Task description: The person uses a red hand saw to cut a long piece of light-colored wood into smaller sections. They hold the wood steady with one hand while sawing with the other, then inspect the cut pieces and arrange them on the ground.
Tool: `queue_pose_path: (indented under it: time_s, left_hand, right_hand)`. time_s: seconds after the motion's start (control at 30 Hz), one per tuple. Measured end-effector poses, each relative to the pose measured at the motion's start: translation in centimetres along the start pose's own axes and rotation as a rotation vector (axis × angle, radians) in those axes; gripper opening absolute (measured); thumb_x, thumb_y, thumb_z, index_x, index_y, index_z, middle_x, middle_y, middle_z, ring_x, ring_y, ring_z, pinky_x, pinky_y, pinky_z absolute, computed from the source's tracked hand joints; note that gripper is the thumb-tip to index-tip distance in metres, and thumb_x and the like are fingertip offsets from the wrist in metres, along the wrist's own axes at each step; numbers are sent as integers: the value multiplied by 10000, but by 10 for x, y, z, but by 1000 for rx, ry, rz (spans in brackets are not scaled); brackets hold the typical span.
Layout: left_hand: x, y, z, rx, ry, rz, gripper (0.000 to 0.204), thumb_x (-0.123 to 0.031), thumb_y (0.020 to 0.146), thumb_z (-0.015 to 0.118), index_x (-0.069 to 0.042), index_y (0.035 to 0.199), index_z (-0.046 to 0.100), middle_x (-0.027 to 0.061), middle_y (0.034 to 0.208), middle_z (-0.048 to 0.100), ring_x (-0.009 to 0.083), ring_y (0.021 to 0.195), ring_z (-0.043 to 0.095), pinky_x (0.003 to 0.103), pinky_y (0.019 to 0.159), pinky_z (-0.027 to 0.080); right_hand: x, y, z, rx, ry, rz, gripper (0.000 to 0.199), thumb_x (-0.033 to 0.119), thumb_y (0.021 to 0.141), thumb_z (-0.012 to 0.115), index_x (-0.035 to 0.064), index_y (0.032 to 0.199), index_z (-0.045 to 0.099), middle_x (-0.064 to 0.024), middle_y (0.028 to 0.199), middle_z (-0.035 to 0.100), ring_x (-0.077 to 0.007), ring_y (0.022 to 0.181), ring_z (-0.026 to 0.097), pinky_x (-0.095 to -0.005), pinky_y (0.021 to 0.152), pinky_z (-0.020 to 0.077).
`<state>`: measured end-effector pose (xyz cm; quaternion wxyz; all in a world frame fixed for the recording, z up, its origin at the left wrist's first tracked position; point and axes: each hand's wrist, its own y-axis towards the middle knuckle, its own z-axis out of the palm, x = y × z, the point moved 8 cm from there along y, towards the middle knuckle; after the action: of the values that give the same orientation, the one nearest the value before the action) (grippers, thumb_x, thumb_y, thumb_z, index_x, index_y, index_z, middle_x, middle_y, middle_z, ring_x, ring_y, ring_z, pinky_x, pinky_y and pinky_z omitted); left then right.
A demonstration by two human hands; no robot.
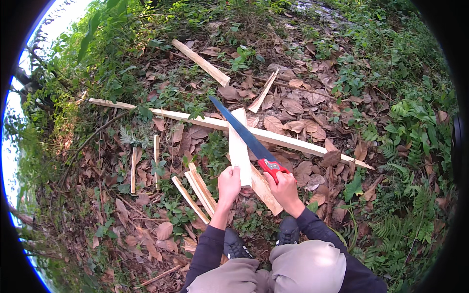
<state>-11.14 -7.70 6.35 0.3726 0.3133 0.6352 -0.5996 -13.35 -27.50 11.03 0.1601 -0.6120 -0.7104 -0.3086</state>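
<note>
My right hand [285, 191] is closed round the red handle [271, 167] of a hand saw. The saw's dark blade [243, 130] slants up and to the left, crossing over a pale piece of wood [239, 155]. Gripping that piece by its near left edge is my left hand [229, 183], thumb on top. The piece's far end overlaps a long thin wooden pole [288, 141] lying across the ground. Whether the blade's teeth touch the wood cannot be made out. Another split plank [265, 193] lies beneath, between my hands.
Several split sticks [200, 188] lie just left of my left hand. Farther left are two thin upright-looking strips [133, 170]. Beyond the pole rest a thick split piece [202, 63] and a pointed sliver [264, 92]. Dry leaves [293, 106] and green plants [415, 122] surround everything. My shoes [288, 231] are close by.
</note>
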Motion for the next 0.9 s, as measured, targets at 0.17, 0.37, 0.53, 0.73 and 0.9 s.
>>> queue_pose_path:
  time_s: [0.17, 0.37, 0.53, 0.73, 0.9]
  left_hand:
    - [-11, 24, -28, -74, 113, 52, 425, -312, 1062, 456, 76, 1017, 624, 163, 786, 705, 259, 579, 721, 327, 407, 549]
    - [-1, -16, 2, 36, -57, -39, 383, -288, 1063, 455, 62, 1058, 609, 153, 774, 703, 247, 553, 710, 314, 402, 536]
    - [0, 8, -32, 29, -1, -38, 394, -300, 1056, 473, 64, 1034, 622, 143, 751, 700, 235, 556, 711, 316, 408, 541]
    - [2, -3, -27, 20, -37, -43, 405, -301, 1056, 476, 76, 1033, 623, 148, 780, 713, 248, 578, 722, 321, 432, 564]
    - [6, -31, -10, 43, 77, -12, 366, -287, 1054, 477, 54, 1043, 609, 129, 749, 695, 235, 561, 708, 310, 411, 540]
  right_hand:
    - [31, -81, -46, 37, 149, -180, 313, 179, 872, 766, 40, 693, 550, -142, 642, 605, -357, 609, 604, -449, 662, 468]
    - [-13, -2, 7, -89, 11, -40, 357, 257, 930, 721, 37, 699, 562, -184, 643, 626, -367, 619, 625, -451, 673, 460]
    - [13, -34, -13, -8, 78, -85, 301, 238, 916, 734, 29, 740, 609, -158, 650, 640, -342, 624, 634, -443, 697, 467]
    - [14, -42, -20, 0, 104, -87, 334, 237, 901, 755, 44, 693, 579, -152, 623, 629, -339, 584, 632, -448, 661, 467]
    - [-26, 47, 29, -52, 56, 131, 421, 323, 958, 681, -11, 705, 637, -236, 633, 636, -420, 605, 650, -492, 584, 500]
